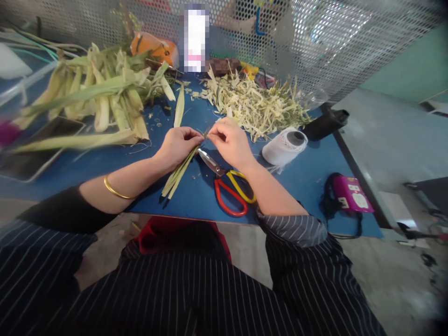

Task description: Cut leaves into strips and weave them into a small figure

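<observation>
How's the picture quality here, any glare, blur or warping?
Head view: glare on the perforated metal screen, upper right; purple object at far left smeared; pixelated patch at top; glint on the scissors; left hand and right hand fairly clear; wide-angle stretching toward the edges.

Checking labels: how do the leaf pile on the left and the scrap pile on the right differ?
The leaf pile has long, thick pieces; the scrap pile has short, thin shreds. The leaf pile looks greener, the scrap pile mostly paler. Both lie on the blue table.
</observation>
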Available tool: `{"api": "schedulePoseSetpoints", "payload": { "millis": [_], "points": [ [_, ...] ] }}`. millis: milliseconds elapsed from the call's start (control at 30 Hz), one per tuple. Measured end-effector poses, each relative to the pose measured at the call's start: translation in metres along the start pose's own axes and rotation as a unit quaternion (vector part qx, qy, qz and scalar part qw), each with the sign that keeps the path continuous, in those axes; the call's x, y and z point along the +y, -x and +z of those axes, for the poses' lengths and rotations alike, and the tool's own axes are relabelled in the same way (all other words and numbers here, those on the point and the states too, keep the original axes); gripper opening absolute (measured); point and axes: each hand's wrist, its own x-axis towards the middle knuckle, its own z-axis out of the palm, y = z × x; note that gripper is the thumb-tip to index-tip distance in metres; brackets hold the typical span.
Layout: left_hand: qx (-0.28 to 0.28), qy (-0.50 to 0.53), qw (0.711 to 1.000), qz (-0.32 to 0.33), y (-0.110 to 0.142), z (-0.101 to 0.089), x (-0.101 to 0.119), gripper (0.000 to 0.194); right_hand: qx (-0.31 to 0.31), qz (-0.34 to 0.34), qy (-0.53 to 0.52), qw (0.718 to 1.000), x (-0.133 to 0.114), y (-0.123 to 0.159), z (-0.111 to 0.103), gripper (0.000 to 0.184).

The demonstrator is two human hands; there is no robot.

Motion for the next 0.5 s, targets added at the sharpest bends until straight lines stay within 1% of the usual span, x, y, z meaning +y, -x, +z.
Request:
{"api": "schedulePoseSetpoints", "payload": {
  "millis": [67,167,300,400,500],
  "points": [
    [-0.009,-0.021,1.000,0.010,0.004,-0.003,-0.001,0.020,-0.020,-0.017,-0.041,0.999,-0.001,0.000,0.005,0.011],
    [-0.018,-0.050,0.998,0.015,0.012,-0.008,0.001,0.022,-0.064,0.008,-0.074,0.995,-0.003,0.001,0.010,0.012],
    [0.004,-0.097,0.995,0.035,0.016,-0.014,0.003,0.019,-0.085,0.027,-0.072,0.993,-0.006,0.002,0.011,0.012],
    [0.020,-0.076,0.996,0.034,0.015,-0.014,0.003,0.016,-0.093,0.021,-0.059,0.994,-0.006,0.003,0.010,0.012],
    [0.009,-0.017,1.000,0.002,0.013,-0.012,0.006,0.015,-0.099,0.011,-0.051,0.994,-0.005,0.003,0.010,0.013]
  ]
}}
